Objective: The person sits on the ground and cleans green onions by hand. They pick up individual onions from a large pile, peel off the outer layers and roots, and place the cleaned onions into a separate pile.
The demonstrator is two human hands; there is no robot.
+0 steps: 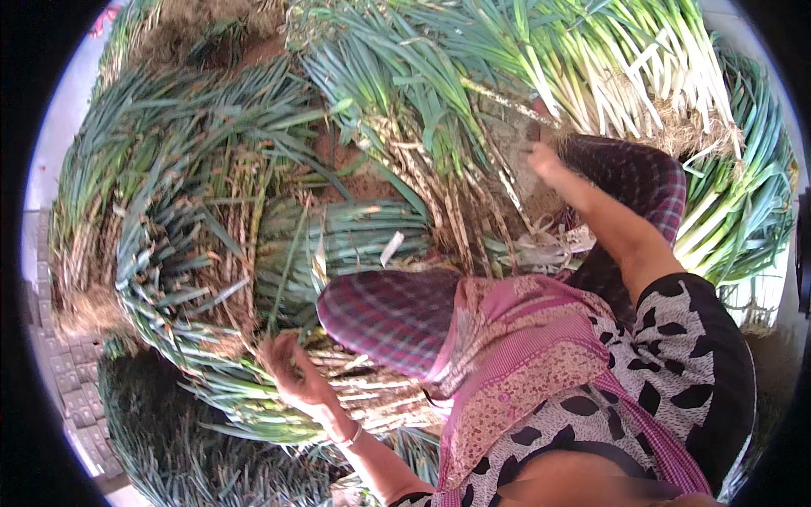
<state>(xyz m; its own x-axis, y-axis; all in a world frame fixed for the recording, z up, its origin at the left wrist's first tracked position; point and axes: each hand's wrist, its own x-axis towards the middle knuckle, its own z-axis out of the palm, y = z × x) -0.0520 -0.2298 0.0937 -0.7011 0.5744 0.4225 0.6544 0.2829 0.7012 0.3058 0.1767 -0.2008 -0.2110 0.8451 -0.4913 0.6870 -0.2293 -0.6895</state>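
My left hand [288, 374], with a bangle at the wrist, is at the lower left, fingers bent, over a heap of unpeeled green onions [380, 396]; whether it grips a stalk is unclear. At upper right, my right hand [545, 155] is blurred beside the root end of a soil-specked green onion [504, 98]; contact cannot be made out. Loose, dirty-stemmed green onions [456, 209] lie between my hands. Green onions with clean white stems [633, 95] are piled at the upper right, their brown roots pointing towards me.
Large bundles of unpeeled green onions [152, 171] are stacked on the left. More bundled leaves [209, 437] lie at the lower left, beside grey paving [79, 393]. Another bundle [728, 222] lies right of my plaid-covered knee [652, 184]. Peeled skins [532, 250] lie before my lap.
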